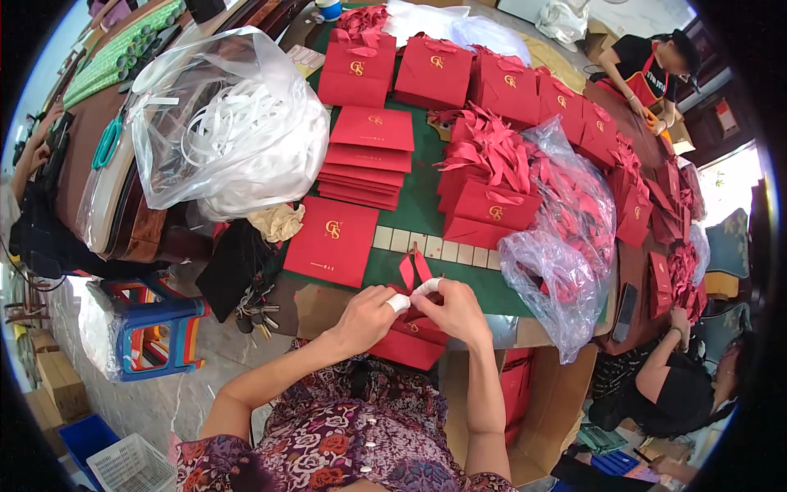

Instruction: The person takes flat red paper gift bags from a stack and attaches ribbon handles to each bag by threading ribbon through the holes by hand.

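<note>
We note left hand [366, 317] and right hand [456, 312] pinched on ribbon [407, 271], red bag [407, 350] just below them, apparently unfinished; ribboned bags [432, 82] beyond look done, flat bags [369, 137] ahead of left hand seemingly remain.

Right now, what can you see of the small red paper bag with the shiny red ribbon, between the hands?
The small red paper bag looks smooth and stiff, its visible panel plain toward the bottom. A shiny, satin-looking red ribbon loops up beyond the fingertips. It sits at the near edge of the table, before the patterned clothing. The left hand and right hand pinch together at its upper part, hiding much of it; whether it touches the clothing is unclear.
</note>
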A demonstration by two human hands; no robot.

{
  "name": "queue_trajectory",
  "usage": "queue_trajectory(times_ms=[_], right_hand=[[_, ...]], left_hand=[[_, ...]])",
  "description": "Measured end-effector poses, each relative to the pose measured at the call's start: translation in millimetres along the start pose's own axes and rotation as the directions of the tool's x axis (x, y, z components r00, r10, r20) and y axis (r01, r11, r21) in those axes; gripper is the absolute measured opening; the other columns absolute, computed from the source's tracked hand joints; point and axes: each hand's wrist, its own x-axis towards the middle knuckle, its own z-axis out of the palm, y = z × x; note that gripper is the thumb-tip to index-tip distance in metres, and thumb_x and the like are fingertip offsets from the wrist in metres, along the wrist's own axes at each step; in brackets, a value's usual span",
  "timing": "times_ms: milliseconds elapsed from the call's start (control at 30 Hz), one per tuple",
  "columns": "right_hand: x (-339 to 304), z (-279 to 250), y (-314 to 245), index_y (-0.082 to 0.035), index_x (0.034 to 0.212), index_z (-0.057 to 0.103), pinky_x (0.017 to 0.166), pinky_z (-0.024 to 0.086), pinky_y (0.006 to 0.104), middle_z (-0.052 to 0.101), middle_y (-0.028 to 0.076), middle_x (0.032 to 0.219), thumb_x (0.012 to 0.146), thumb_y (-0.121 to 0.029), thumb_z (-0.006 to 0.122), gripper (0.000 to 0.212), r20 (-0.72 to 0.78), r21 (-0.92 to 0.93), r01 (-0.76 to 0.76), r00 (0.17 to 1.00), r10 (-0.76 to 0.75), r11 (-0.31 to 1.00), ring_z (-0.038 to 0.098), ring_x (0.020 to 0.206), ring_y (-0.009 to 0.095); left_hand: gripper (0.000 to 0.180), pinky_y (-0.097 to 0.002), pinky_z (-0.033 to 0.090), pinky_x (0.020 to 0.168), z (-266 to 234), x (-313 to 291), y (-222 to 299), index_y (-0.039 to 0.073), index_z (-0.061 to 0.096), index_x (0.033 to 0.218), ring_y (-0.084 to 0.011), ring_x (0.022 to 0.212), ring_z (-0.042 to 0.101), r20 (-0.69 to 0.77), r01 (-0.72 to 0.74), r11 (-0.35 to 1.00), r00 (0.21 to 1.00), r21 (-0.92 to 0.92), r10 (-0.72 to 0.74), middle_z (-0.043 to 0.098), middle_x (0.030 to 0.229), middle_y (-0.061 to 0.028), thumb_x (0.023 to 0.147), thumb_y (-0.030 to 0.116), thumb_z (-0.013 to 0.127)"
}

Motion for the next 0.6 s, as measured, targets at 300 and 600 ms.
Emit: queue_trajectory(times_ms=[300,600], right_hand=[[15,24,42,-0.003,0.087,0.075,0.057,0.046,0.0298,0.069,0.006,0.065,0.081,-0.022,0.072,0.020,0.027,0.344,-0.068,0.998,0.062,0.937,0.062,0.060,0.011],[23,16,34,0.001,0.086,0.075,0.056,0.047,0.0300,0.069,0.006,0.066,0.084,-0.024,0.072,0.025,-0.305,0.342,-0.078,0.933,0.189,0.937,0.062,0.060,0.010]], left_hand=[[0.015,-0.0411,0.047,0.071,-1,12,0,0.002,0.063,0.093,-0.0310,0.079,0.057,0.055,-0.056,0.998,0.997,-0.007,0.056,0.059,0.088,-0.0119,0.081,0.007,0.070],[0.017,-0.0439,0.050,0.076,-1,15,-2,0.003,0.063,0.099,-0.0376,0.087,0.059,0.093,0.119,0.992,0.989,-0.039,-0.115,0.060,0.093,-0.0165,0.083,0.007,0.069]])
